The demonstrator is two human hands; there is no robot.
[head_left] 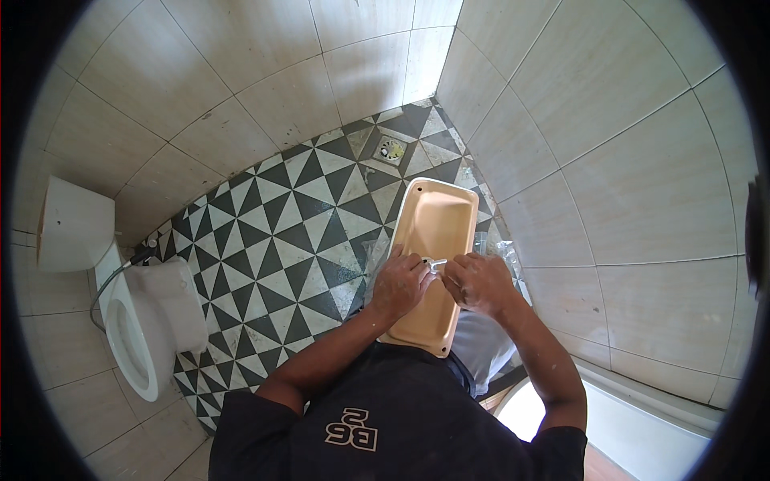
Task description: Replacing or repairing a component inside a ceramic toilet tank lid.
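Observation:
A long beige rectangular tray (pixel 449 210) with rounded corners and a pale outer edge lies across my lap. Small dark holes show near its corners. Over its middle, my left hand (pixel 399 282) pinches a small white fitting (pixel 435 264) with a short stem pointing right. Close beside it my right hand (pixel 484 284) has its fingers curled together, nearly meeting the fitting. What those right fingers hold is hidden, if anything. Both hands hover just above the tray's hollow.
A white toilet (pixel 132 353) with a raised cistern (pixel 76 224) stands at the left, a dark hose (pixel 101 295) beside it. A floor drain (pixel 390 150) sits near the far corner. Clear plastic (pixel 507 255) lies by the tray. Tiled walls (pixel 626 176) close in the right.

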